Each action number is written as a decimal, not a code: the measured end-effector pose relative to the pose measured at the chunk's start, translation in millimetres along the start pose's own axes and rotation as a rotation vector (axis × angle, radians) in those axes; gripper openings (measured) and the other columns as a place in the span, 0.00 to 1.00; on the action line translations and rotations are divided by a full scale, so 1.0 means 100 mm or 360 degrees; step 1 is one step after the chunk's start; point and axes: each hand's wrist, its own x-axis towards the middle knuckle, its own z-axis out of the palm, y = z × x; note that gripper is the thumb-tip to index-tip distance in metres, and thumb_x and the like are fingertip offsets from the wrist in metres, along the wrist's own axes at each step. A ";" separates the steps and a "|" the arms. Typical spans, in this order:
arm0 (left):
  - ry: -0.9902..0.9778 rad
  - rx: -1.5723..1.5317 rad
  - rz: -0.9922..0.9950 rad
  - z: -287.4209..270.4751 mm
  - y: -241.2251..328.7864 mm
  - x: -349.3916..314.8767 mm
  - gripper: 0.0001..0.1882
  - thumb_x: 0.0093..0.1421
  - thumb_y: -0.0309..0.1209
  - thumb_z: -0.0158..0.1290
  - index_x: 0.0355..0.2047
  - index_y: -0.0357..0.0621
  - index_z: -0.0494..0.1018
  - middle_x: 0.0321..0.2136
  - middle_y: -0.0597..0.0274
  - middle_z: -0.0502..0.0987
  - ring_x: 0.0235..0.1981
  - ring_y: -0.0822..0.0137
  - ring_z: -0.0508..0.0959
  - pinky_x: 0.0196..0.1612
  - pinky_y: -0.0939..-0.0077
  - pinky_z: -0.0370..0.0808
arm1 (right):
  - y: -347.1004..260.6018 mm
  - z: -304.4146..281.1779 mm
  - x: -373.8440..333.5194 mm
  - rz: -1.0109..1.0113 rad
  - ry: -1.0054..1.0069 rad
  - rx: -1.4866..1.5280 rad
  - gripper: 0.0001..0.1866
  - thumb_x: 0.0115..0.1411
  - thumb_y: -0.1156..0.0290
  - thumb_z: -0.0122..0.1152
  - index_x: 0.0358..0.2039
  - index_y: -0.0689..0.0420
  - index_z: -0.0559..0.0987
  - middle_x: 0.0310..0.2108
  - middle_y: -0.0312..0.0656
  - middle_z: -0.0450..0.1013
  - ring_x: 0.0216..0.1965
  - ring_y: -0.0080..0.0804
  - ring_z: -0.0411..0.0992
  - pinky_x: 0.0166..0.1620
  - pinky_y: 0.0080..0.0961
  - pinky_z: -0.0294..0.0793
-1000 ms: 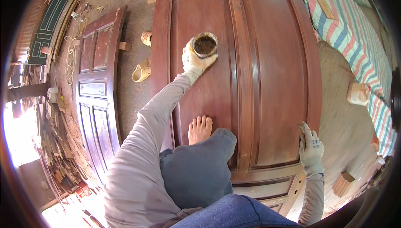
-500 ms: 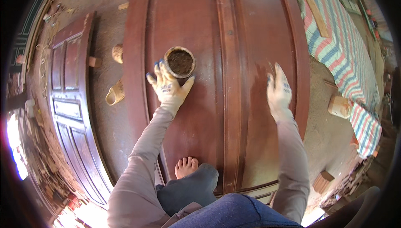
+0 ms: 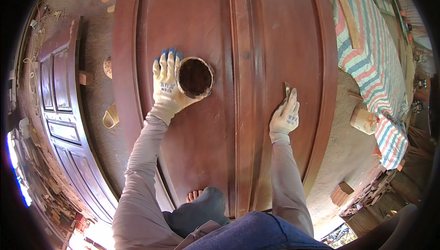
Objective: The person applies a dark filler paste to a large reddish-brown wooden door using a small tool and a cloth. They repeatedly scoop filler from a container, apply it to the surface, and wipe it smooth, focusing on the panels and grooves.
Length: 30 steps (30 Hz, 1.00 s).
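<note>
Smooth, glossy wooden door [image 3: 288,39]; rough-rimmed cup [image 3: 211,79]; tool [image 3: 287,89], perhaps metal; matt, wrinkled cloth sleeves [image 3: 147,158].

Brown door [image 3: 197,144], cream gloves [image 3: 166,88], grey sleeves [image 3: 145,153], striped red-white-blue tarp [image 3: 370,62]

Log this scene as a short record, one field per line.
Left hand: in a cream glove with blue fingertips, fingers extended, thumb along the near side of the cup
Cup: round, pale-rimmed, dark inside; contents unclear
Right hand: in a cream glove, gripping a thin, metallic-looking tool
Surface below hands: large reddish-brown panelled wooden door
Left side: smaller dark-brown panelled door; yellowish clog
Right side: red, white and blue striped sheet with a wooden plank on it
</note>
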 end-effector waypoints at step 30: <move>0.0165 -0.0081 -0.0391 -0.10 0.15 0.80 0.55 0.54 0.61 0.60 0.72 0.43 0.53 0.72 0.47 0.53 0.74 0.44 0.49 0.75 0.45 0.43 | -0.07 0.63 2.09 -0.0273 -0.0232 -0.0038 0.36 0.63 0.73 0.56 0.71 0.35 0.62 0.41 0.43 0.73 0.37 0.46 0.79 0.39 0.46 0.80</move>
